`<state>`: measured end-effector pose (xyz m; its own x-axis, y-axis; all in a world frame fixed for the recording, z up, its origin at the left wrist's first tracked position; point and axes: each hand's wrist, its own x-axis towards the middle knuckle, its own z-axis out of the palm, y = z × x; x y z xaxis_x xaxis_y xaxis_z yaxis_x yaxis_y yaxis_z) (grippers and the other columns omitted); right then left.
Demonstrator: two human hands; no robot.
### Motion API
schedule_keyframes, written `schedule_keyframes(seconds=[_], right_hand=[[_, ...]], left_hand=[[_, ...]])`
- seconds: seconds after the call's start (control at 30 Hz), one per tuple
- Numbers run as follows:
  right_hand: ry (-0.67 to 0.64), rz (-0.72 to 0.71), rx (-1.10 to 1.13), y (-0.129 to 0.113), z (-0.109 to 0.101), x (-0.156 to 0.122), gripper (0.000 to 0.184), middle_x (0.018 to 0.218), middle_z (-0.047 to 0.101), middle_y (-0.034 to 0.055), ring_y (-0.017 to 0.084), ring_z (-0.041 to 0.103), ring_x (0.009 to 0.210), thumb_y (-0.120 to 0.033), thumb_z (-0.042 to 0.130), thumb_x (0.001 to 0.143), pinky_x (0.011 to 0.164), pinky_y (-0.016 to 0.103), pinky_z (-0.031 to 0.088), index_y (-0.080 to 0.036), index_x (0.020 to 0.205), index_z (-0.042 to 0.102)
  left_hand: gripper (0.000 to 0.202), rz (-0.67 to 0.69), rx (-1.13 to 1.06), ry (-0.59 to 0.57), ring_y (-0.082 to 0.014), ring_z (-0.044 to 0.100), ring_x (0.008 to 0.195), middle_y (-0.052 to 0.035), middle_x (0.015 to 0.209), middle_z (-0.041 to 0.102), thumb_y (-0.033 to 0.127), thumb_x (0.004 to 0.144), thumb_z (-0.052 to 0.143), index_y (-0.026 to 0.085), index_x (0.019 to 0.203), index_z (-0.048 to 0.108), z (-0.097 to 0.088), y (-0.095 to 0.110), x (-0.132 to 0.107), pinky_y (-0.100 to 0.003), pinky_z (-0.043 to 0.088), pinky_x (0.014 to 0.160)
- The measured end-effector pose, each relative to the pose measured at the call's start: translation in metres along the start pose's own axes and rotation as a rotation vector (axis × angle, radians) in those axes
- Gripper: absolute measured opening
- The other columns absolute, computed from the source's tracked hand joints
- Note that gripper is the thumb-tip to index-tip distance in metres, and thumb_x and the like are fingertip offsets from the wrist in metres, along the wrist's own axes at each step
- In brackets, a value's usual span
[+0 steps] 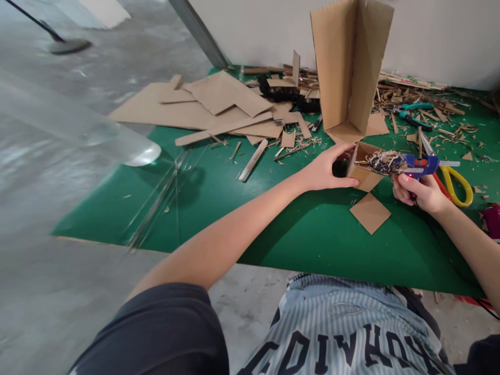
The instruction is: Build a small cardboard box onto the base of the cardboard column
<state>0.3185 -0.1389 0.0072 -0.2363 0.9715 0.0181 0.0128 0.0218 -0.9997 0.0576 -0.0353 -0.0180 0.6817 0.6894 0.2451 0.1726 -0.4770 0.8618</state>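
My left hand (330, 169) grips the left side of a small cardboard box (369, 178), thumb low and fingers behind its wall. The box's open top faces up. In my right hand (420, 192) is a blue glue gun (422, 165), with a glue stick poking out of its back end. Its front is crusted with stringy scraps, and the nozzle reaches over the box's opening. Just below the box lies a square piece of cardboard (371, 213) on the green table (297, 234). Behind the box stands a tall folded cardboard piece (347, 67).
Flat cardboard sheets (219, 99) and strips spread across the back left. Scraps pile along the wall. To the right are yellow-handled scissors (461, 185) and teal-handled pliers (417, 107). A clear tube (144, 151) juts in from the left.
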Motion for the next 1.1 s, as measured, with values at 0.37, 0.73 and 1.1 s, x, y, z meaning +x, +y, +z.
schedule_keyframes(seconds=[0.37,0.73,1.1], right_hand=[[-0.085,-0.018,0.055,0.002,-0.0054,0.0001,0.051,0.051,0.043,-0.0041,0.006,0.038,0.038,-0.052,0.072,0.09,0.039,0.026,0.023,-0.018,0.06,0.049],[-0.091,-0.011,0.059,0.0042,-0.0079,-0.0015,0.048,0.053,0.045,-0.0039,0.006,0.04,0.039,-0.051,0.071,0.091,0.04,0.027,0.023,-0.018,0.063,0.05],[-0.083,-0.032,0.003,0.0009,-0.0077,-0.0008,0.049,0.047,0.043,-0.0042,0.006,0.038,0.035,-0.053,0.072,0.089,0.04,0.028,0.022,-0.018,0.061,0.052]], left_hand=[[0.107,0.021,-0.004,0.007,-0.037,0.057,0.137,-0.0193,0.153,0.053,0.07,0.064,0.085,0.015,0.149,0.049,0.0004,-0.0005,0.0,-0.053,0.047,0.119],[0.106,0.006,-0.038,-0.012,-0.037,0.053,0.141,-0.0184,0.157,0.049,0.065,0.064,0.087,0.016,0.149,0.049,-0.0008,-0.0005,0.0002,-0.053,0.044,0.122],[0.104,0.11,0.093,0.005,-0.0388,0.049,0.143,-0.015,0.159,0.046,0.069,0.071,0.08,0.028,0.157,0.039,-0.0062,-0.0054,-0.0006,-0.05,0.053,0.11]])
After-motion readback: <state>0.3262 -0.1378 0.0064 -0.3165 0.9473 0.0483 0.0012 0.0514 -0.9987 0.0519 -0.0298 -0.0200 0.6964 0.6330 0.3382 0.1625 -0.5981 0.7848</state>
